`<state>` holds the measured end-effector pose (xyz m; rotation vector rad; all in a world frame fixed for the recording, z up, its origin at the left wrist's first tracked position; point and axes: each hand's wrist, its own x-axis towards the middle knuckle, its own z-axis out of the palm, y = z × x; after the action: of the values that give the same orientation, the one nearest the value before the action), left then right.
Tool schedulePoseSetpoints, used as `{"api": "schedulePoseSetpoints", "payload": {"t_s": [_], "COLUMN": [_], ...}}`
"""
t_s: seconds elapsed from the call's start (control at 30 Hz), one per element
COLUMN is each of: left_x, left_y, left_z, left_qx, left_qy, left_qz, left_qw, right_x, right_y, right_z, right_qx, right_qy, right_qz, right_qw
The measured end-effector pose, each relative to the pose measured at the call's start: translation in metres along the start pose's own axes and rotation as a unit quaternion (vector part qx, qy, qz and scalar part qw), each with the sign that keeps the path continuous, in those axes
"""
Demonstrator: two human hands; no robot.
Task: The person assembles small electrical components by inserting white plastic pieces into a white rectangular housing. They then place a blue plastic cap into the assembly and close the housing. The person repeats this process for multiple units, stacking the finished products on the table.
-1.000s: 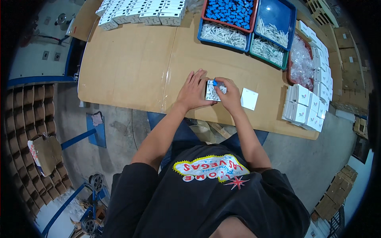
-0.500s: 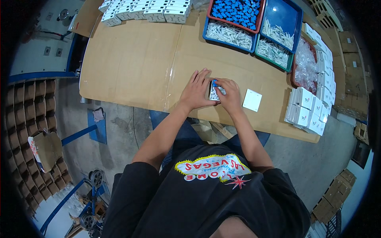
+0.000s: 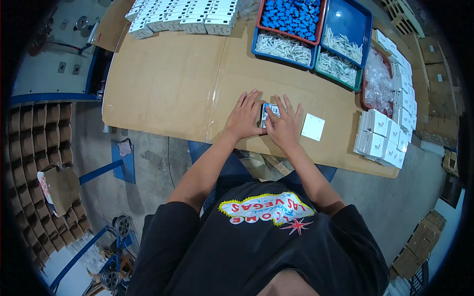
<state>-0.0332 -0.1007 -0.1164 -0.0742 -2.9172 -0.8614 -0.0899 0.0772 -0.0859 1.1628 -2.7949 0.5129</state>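
Note:
A small open box (image 3: 263,115) with white and blue pieces in it rests on the cardboard-covered table near its front edge. My left hand (image 3: 244,118) holds it from the left, with the thumb along its near side and the fingers reaching past its far corner. Over the right part of the box lies my right hand (image 3: 283,128), its fingers spread and its thumb pressed on the pieces inside. Both hands hide part of the contents. Just right of my right hand a white square lid-like piece (image 3: 313,127) lies flat.
At the back right stand a red tray (image 3: 258,18) of blue pieces, a blue tray (image 3: 366,34) and a green tray (image 3: 356,84) with white plugs. White boxes (image 3: 377,133) are stacked at the right edge. More white boxes (image 3: 190,24) line the back left.
My right hand's fingers have gone from pinching at a blue piece over the box to spread out, with the thumb pressing down. My left hand stays at the box.

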Motion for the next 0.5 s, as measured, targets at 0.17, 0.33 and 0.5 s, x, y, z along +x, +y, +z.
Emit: {"api": "schedulePoseSetpoints", "payload": {"t_s": [0.17,0.33,0.5], "left_x": [-0.001,-0.001,-0.003], "left_y": [-0.001,0.001,0.006], "left_z": [0.001,0.001,-0.002], "left_qx": [0.01,0.012,0.013], "left_qy": [0.014,0.02,0.039], "left_qz": [0.009,0.017,0.023], "left_qw": [1.0,1.0,0.999], "right_x": [-0.003,-0.045,-0.094], "right_y": [-0.008,0.029,0.082], "right_z": [-0.001,-0.006,-0.031], "right_qx": [0.033,0.148,0.018], "right_qy": [-0.022,0.089,0.117], "right_qz": [0.012,0.104,0.294], "right_qw": [0.999,0.979,0.949]}}
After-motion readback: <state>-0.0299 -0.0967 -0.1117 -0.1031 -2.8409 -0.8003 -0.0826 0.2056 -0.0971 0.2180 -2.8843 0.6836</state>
